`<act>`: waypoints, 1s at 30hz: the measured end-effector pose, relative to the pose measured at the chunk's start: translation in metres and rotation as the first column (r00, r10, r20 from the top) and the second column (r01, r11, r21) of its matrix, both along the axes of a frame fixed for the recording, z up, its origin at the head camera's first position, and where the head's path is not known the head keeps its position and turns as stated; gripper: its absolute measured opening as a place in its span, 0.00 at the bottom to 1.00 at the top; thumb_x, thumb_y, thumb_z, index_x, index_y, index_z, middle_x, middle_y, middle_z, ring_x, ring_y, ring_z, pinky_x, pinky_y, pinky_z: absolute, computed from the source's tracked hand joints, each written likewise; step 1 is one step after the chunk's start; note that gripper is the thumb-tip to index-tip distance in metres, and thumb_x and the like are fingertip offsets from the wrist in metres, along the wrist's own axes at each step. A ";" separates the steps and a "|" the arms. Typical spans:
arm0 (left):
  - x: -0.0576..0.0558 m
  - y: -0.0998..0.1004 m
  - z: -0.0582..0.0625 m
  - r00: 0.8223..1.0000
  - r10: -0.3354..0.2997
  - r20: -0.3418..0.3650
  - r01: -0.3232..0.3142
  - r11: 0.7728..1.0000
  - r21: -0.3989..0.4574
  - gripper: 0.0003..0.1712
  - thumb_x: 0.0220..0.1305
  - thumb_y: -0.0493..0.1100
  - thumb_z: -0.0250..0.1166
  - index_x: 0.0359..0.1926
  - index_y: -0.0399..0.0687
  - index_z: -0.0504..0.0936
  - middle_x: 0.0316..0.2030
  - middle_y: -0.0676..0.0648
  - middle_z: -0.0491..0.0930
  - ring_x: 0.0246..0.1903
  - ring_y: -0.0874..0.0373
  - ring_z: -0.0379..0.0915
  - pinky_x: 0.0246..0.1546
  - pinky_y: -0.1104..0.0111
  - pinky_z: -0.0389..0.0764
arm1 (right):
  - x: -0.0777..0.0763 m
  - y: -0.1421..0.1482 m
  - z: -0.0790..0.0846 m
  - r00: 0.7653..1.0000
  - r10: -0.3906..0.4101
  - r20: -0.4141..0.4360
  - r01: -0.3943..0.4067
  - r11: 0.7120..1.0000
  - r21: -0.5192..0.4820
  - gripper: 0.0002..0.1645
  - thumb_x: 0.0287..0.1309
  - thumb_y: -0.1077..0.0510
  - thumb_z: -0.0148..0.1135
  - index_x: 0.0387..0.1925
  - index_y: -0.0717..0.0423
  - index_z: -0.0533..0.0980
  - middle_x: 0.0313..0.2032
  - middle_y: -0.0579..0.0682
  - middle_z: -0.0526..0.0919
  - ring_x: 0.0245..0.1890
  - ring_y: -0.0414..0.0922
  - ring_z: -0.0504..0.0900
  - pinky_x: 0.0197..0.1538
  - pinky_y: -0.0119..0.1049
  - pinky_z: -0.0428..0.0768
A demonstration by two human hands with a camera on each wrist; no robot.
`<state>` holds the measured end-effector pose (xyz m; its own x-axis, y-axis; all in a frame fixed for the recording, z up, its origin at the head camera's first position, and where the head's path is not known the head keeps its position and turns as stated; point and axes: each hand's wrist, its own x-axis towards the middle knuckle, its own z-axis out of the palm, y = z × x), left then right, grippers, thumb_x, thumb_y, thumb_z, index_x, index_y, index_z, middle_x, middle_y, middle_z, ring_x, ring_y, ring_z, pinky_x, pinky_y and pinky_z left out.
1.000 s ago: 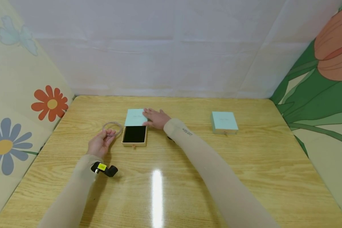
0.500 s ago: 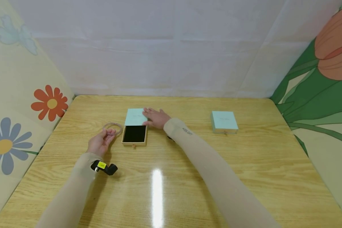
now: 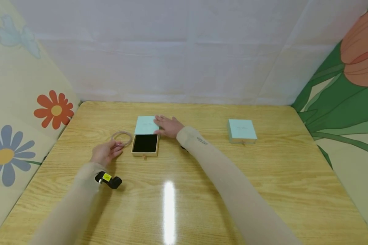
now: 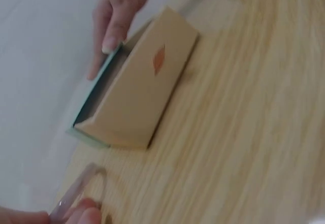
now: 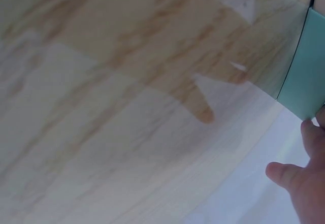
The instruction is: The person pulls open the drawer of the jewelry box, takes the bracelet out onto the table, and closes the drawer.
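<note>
Your left grip (image 3: 105,152)'s pinching that lavender bangle (image 3: 121,132) just left of the open black-lined drawer (image 3: 144,154) on the tabletop (image 3: 208,160), while your right grip (image 3: 169,127)'s just resting, fingers straight, on the teal box sleeve (image 3: 145,125) behind it.

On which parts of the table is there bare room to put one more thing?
The table is bare between the right hand and the closed box, in front of that box, and between the two sleeves. It is crowded at the open box: the right hand rests on it, and the left hand holds the ring beside it.
</note>
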<state>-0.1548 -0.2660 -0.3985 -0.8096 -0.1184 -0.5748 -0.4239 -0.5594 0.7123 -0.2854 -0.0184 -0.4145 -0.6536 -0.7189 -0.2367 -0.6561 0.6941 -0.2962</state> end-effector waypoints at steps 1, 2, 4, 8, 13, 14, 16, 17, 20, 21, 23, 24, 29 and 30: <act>-0.001 -0.002 0.000 0.999 -0.032 -0.001 0.032 0.999 -0.035 0.17 0.76 0.35 0.45 0.32 0.37 0.78 0.25 0.48 0.84 0.29 0.60 0.83 0.42 0.68 0.83 | 0.000 0.000 0.000 1.000 0.002 -0.002 -0.002 1.000 0.001 0.42 0.71 0.35 0.40 0.76 0.48 0.44 0.76 0.46 0.39 0.75 0.43 0.37 0.73 0.55 0.39; -0.002 -0.005 -0.001 0.998 -0.063 -0.003 0.063 0.996 -0.067 0.15 0.76 0.35 0.45 0.38 0.35 0.77 0.25 0.48 0.84 0.29 0.60 0.83 0.39 0.68 0.84 | 0.000 0.000 0.001 1.000 0.002 -0.005 -0.002 1.000 0.004 0.42 0.71 0.35 0.39 0.76 0.48 0.44 0.76 0.46 0.39 0.75 0.43 0.37 0.73 0.55 0.39; -0.004 -0.010 -0.003 0.992 -0.128 -0.003 0.126 0.985 -0.120 0.13 0.76 0.36 0.44 0.49 0.33 0.73 0.25 0.48 0.84 0.29 0.60 0.84 0.38 0.67 0.85 | 0.001 0.000 0.002 1.000 0.005 -0.008 -0.005 1.000 0.005 0.41 0.71 0.35 0.39 0.76 0.48 0.44 0.76 0.46 0.39 0.75 0.43 0.37 0.73 0.55 0.39; -0.007 -0.018 -0.006 0.976 -0.215 0.029 0.216 0.954 -0.208 0.15 0.76 0.37 0.45 0.58 0.32 0.66 0.25 0.47 0.85 0.29 0.59 0.84 0.37 0.66 0.85 | 0.002 0.001 0.003 1.000 0.010 -0.010 -0.010 1.000 0.004 0.41 0.71 0.35 0.39 0.76 0.49 0.44 0.76 0.47 0.39 0.75 0.43 0.37 0.73 0.55 0.39; -0.012 -0.025 -0.008 0.951 -0.303 0.066 0.309 0.910 -0.277 0.12 0.76 0.37 0.47 0.45 0.33 0.74 0.24 0.47 0.85 0.27 0.59 0.84 0.34 0.66 0.85 | 0.002 0.001 0.004 1.000 0.007 -0.009 -0.007 1.000 0.001 0.41 0.71 0.35 0.39 0.76 0.49 0.44 0.76 0.46 0.39 0.75 0.44 0.37 0.73 0.55 0.38; -0.013 -0.025 -0.008 0.945 -0.317 0.075 0.325 0.901 -0.287 0.11 0.76 0.38 0.47 0.44 0.33 0.74 0.24 0.47 0.85 0.27 0.59 0.84 0.34 0.67 0.85 | 0.003 0.001 0.004 1.000 0.007 -0.007 -0.007 1.000 0.000 0.42 0.71 0.35 0.39 0.76 0.49 0.44 0.76 0.46 0.39 0.75 0.44 0.36 0.73 0.55 0.38; -0.015 -0.027 -0.008 0.935 -0.343 0.091 0.354 0.885 -0.302 0.12 0.76 0.38 0.47 0.45 0.33 0.74 0.24 0.48 0.84 0.26 0.59 0.84 0.33 0.67 0.85 | 0.003 0.001 0.004 1.000 0.009 -0.005 -0.009 1.000 0.002 0.41 0.72 0.35 0.39 0.76 0.49 0.44 0.76 0.47 0.39 0.75 0.44 0.36 0.73 0.55 0.38; -0.015 -0.027 -0.007 0.930 -0.354 0.100 0.368 0.878 -0.307 0.11 0.76 0.38 0.47 0.46 0.33 0.73 0.24 0.48 0.84 0.26 0.59 0.84 0.33 0.67 0.85 | 0.003 0.001 0.005 1.000 0.009 -0.005 -0.009 1.000 0.003 0.41 0.72 0.36 0.39 0.76 0.49 0.44 0.76 0.47 0.38 0.75 0.44 0.36 0.73 0.55 0.38; -0.017 -0.028 -0.007 0.917 -0.379 0.124 0.399 0.862 -0.313 0.11 0.76 0.38 0.47 0.48 0.34 0.71 0.24 0.48 0.84 0.25 0.60 0.84 0.32 0.68 0.85 | 0.004 0.001 0.007 1.000 0.014 -0.007 -0.014 1.000 0.004 0.41 0.72 0.36 0.39 0.76 0.50 0.44 0.76 0.47 0.39 0.75 0.44 0.37 0.73 0.55 0.39; -0.017 -0.028 -0.007 0.914 -0.384 0.131 0.406 0.860 -0.311 0.11 0.76 0.38 0.47 0.48 0.35 0.71 0.23 0.48 0.84 0.25 0.60 0.84 0.32 0.68 0.85 | 0.004 0.001 0.007 1.000 0.015 -0.009 -0.014 1.000 0.004 0.41 0.72 0.36 0.39 0.76 0.50 0.44 0.76 0.47 0.39 0.75 0.44 0.37 0.73 0.55 0.39; -0.018 -0.029 -0.007 0.910 -0.389 0.147 0.416 0.856 -0.309 0.10 0.76 0.38 0.47 0.46 0.36 0.72 0.23 0.48 0.84 0.24 0.59 0.84 0.31 0.68 0.85 | 0.004 0.002 0.008 1.000 0.016 -0.007 -0.016 1.000 0.006 0.41 0.72 0.36 0.39 0.76 0.50 0.44 0.76 0.47 0.39 0.75 0.44 0.36 0.73 0.55 0.39; -0.018 -0.029 -0.006 0.909 -0.389 0.153 0.417 0.856 -0.305 0.10 0.76 0.38 0.47 0.45 0.36 0.72 0.23 0.47 0.84 0.24 0.59 0.84 0.31 0.69 0.85 | 0.004 0.002 0.008 1.000 0.017 -0.007 -0.017 1.000 0.007 0.41 0.72 0.36 0.39 0.76 0.50 0.44 0.76 0.47 0.39 0.75 0.44 0.36 0.73 0.55 0.39; -0.020 -0.031 -0.005 0.908 -0.380 0.175 0.416 0.863 -0.286 0.12 0.76 0.37 0.48 0.37 0.39 0.76 0.21 0.45 0.84 0.23 0.58 0.84 0.30 0.68 0.85 | 0.005 0.002 0.009 1.000 0.016 -0.003 -0.016 1.000 0.010 0.41 0.72 0.36 0.39 0.76 0.50 0.44 0.76 0.47 0.39 0.75 0.44 0.36 0.73 0.55 0.39; -0.020 -0.031 -0.005 0.908 -0.379 0.178 0.416 0.864 -0.283 0.13 0.76 0.37 0.48 0.35 0.39 0.77 0.21 0.45 0.84 0.23 0.58 0.84 0.30 0.68 0.85 | 0.005 0.002 0.009 1.000 0.015 -0.005 -0.015 1.000 0.010 0.41 0.72 0.36 0.39 0.76 0.50 0.44 0.76 0.47 0.39 0.75 0.44 0.36 0.73 0.56 0.39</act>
